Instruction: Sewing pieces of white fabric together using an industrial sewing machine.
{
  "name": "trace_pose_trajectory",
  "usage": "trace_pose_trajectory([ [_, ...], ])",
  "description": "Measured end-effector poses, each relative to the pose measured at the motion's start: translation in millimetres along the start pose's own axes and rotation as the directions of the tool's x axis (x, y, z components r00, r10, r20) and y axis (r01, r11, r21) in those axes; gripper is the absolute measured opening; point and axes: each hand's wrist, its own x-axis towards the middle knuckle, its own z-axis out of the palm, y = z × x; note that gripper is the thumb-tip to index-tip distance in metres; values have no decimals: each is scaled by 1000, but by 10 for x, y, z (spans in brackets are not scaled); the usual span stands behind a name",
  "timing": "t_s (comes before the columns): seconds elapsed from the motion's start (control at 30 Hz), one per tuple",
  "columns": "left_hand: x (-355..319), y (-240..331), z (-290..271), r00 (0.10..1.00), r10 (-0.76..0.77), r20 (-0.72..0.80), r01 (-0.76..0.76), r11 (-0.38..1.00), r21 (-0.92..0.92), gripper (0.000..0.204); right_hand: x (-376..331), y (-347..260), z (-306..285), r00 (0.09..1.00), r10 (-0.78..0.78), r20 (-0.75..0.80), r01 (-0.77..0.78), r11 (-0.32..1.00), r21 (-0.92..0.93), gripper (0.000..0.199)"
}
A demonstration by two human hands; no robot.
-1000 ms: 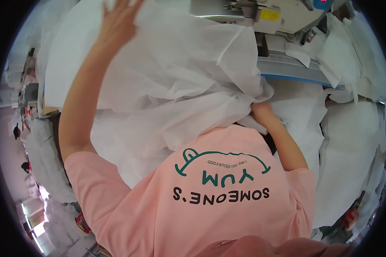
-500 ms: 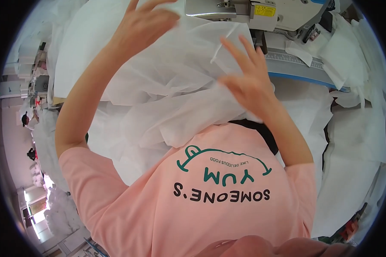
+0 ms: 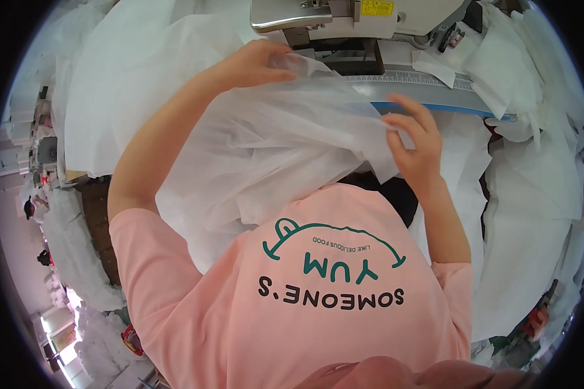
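Note:
A large piece of thin white fabric [image 3: 272, 149] lies bunched over my lap and reaches up toward a grey sewing machine [image 3: 344, 16] at the top. My left hand [image 3: 250, 65] grips the fabric's upper edge just below the machine head. My right hand [image 3: 415, 139] pinches the fabric's right edge, fingers curled around it, in front of a blue-edged ruler strip [image 3: 428, 97] on the machine table.
More white fabric is piled at the left [image 3: 104, 97] and at the right [image 3: 532, 194] of the machine table. A dark brown surface [image 3: 97, 214] shows at my left. Far left, small figures of other people stand on a light floor [image 3: 29, 207].
Both hands have come down and forward with the fabric. The left hand dropped from high overhead to the machine head; the right hand rose from my lap and took the fabric's right edge.

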Motion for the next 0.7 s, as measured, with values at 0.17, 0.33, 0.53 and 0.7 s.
trace_pose_trajectory([
  [0.17,304,341,289,979,205,-25,-203,977,66,21,514,-842,-137,653,-472,592,72,817,572,19],
  [0.33,432,785,165,936,233,-265,-232,972,34,22,1251,-1749,175,847,-530,38,231,430,873,9],
  [0.53,171,981,-588,959,-158,-235,137,985,-103,25,1444,-984,510,998,9,62,-56,569,820,11],
  [0.7,63,820,-707,940,-181,-290,60,923,-380,24,1200,-433,385,978,172,120,-209,833,513,10],
])
